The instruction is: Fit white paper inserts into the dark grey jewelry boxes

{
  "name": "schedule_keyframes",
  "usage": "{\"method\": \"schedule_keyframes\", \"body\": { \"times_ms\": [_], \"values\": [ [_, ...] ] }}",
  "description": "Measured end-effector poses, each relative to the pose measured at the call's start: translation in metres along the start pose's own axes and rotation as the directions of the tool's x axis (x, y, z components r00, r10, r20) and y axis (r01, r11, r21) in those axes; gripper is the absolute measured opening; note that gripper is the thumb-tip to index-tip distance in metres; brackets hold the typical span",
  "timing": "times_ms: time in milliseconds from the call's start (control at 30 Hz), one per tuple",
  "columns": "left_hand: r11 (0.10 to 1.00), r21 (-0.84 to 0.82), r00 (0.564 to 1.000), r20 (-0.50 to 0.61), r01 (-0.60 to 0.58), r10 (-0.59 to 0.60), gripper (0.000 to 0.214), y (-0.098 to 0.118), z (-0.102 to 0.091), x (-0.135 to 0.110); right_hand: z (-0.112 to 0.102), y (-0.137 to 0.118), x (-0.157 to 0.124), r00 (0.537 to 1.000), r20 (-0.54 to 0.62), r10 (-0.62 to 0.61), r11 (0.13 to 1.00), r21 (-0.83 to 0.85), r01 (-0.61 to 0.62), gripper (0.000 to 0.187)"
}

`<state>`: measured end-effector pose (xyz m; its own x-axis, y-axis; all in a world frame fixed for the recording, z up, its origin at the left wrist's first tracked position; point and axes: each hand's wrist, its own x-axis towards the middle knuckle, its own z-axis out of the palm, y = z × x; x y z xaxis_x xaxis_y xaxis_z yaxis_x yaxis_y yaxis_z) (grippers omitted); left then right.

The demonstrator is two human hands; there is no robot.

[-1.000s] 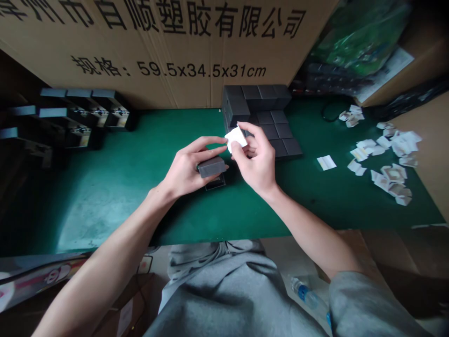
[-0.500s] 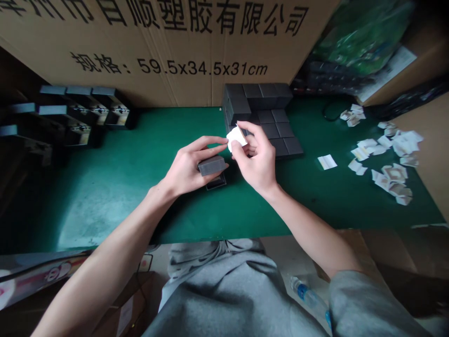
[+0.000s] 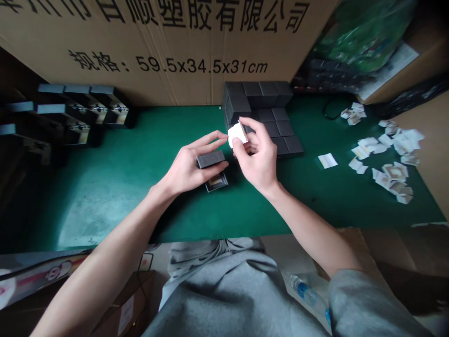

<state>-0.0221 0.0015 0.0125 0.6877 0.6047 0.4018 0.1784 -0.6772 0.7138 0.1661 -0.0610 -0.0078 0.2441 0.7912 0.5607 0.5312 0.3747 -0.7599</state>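
My left hand (image 3: pixel 189 166) holds a small dark grey box lid (image 3: pixel 210 158) between thumb and lower fingers, its forefinger stretched toward a small white paper piece (image 3: pixel 236 133). My right hand (image 3: pixel 257 159) pinches that white piece between thumb and fingers, just right of the lid. Under the lid, on the green mat (image 3: pixel 140 187), sits the open box base (image 3: pixel 216 182) with something pale inside. Both hands hover near the mat's middle.
A block of closed grey boxes (image 3: pixel 261 112) stands behind my right hand. Open dark boxes (image 3: pixel 80 112) line the far left. White paper scraps (image 3: pixel 386 154) litter the right side. A large printed carton (image 3: pixel 168 47) walls the back. A water bottle (image 3: pixel 305 292) lies by my lap.
My left hand has lifted and tilted the lid a little, so the box base below shows more. The white piece has moved slightly up. Both arms stay in place.
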Motion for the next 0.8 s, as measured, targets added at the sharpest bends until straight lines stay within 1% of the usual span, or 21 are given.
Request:
{"method": "schedule_keyframes", "body": {
  "times_ms": [100, 200, 300, 367, 433, 533, 633, 800],
  "values": [
    [1.000, -0.017, 1.000, -0.004, 0.007, -0.007, 0.057, -0.0006, -0.0004, 0.0010, 0.0000, 0.0010, 0.0006, 1.000, -0.015, -0.014, 1.000, -0.020, 0.014, 0.037],
    [1.000, 0.001, 0.999, -0.039, 0.029, -0.029, 0.058, -0.0027, -0.0019, 0.0016, -0.0010, 0.0025, 0.0017, 0.999, -0.029, -0.019, 1.000, -0.022, 0.018, 0.038],
    [0.998, 0.002, 0.995, -0.083, 0.055, -0.055, 0.043, -0.0034, -0.0040, 0.0016, -0.0021, 0.0036, 0.0023, 0.999, -0.039, -0.016, 1.000, -0.011, 0.016, 0.039],
    [0.999, -0.007, 0.995, -0.089, 0.040, -0.040, 0.031, -0.0030, -0.0047, 0.0012, -0.0023, 0.0029, 0.0017, 0.999, -0.034, -0.025, 0.999, -0.020, 0.025, 0.038],
    [1.000, -0.011, 0.997, -0.075, 0.009, -0.010, 0.025, -0.0027, -0.0045, 0.0005, -0.0021, 0.0009, 0.0005, 0.999, -0.020, -0.034, 0.999, -0.043, 0.033, 0.037],
    [0.998, 0.054, 0.998, -0.057, -0.031, 0.034, 0.028, -0.0034, -0.0029, -0.0007, -0.0015, -0.0024, -0.0010, 0.999, 0.006, -0.039, 0.997, -0.068, 0.039, 0.036],
    [0.989, 0.132, 0.995, -0.070, -0.062, 0.071, 0.033, -0.0043, -0.0012, -0.0011, -0.0014, -0.0032, -0.0009, 0.998, 0.010, -0.056, 0.995, -0.088, 0.057, 0.035],
    [0.984, 0.155, 0.991, -0.088, -0.091, 0.105, 0.037, -0.0028, -0.0005, -0.0002, -0.0016, -0.0018, -0.0004, 0.997, 0.008, -0.077, 0.990, -0.120, 0.078, 0.032]
  ]
}}
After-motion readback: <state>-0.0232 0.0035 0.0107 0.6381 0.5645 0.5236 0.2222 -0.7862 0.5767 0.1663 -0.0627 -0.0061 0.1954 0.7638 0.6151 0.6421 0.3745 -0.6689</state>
